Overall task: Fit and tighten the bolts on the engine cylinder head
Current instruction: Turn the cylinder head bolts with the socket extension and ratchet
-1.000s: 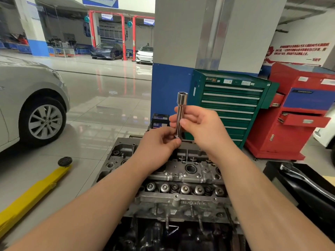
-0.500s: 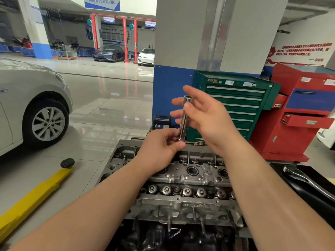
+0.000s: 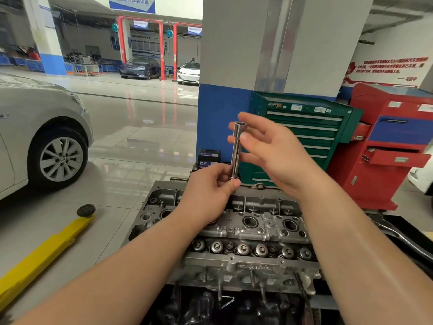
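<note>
Socket (image 3: 236,151) in left hand (image 3: 208,191)

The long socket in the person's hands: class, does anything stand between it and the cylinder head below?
Nothing visible does. The socket stands upright above the far edge of the cylinder head, its lower end pinched by the left hand. The right hand is open beside its top.

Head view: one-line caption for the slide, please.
Left hand pinches the foot of an upright deep socket above the cylinder head, right hand open beside it.
</note>
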{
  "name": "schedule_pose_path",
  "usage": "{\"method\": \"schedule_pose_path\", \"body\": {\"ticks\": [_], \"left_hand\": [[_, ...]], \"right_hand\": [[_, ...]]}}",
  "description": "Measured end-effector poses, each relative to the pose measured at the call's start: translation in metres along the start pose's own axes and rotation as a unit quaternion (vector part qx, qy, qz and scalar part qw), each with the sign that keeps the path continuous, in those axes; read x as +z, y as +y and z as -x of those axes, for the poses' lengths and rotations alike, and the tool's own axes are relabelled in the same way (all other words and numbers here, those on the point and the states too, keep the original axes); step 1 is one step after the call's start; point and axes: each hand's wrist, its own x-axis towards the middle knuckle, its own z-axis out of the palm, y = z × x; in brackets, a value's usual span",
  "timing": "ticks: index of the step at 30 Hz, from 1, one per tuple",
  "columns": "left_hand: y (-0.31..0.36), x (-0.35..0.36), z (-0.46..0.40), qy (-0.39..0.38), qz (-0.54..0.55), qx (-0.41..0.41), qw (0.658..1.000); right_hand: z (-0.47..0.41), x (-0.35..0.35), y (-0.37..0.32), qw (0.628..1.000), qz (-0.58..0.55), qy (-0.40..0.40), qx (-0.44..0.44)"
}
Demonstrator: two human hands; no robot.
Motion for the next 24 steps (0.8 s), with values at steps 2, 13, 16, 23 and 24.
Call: {"method": "schedule_pose_path", "body": {"ticks": [2,13,16,23,24], "left_hand": [[0.000,0.000,0.001,-0.015,0.003,0.000,1.000],[-0.002,0.001,0.003,0.018,-0.029,-0.004,0.999],[-0.002,0.001,0.002,0.016,-0.040,-0.009,0.999],[-0.001,-0.001,-0.001,-0.026,-0.043,0.005,0.999],[-0.001,0.000,0.000,-0.030,-0.038,0.004,0.999]], "right_hand": [[0.001,-0.005,0.000,0.999,0.021,-0.030,-0.014],[0.005,0.015,0.003,0.990,0.039,0.131,-0.034],[0.007,0.023,0.006,0.987,0.030,0.154,-0.036],[0.008,0.010,0.008,0.999,0.011,0.001,0.037],[0.008,0.008,0.008,0.999,0.013,-0.002,0.042]]}}
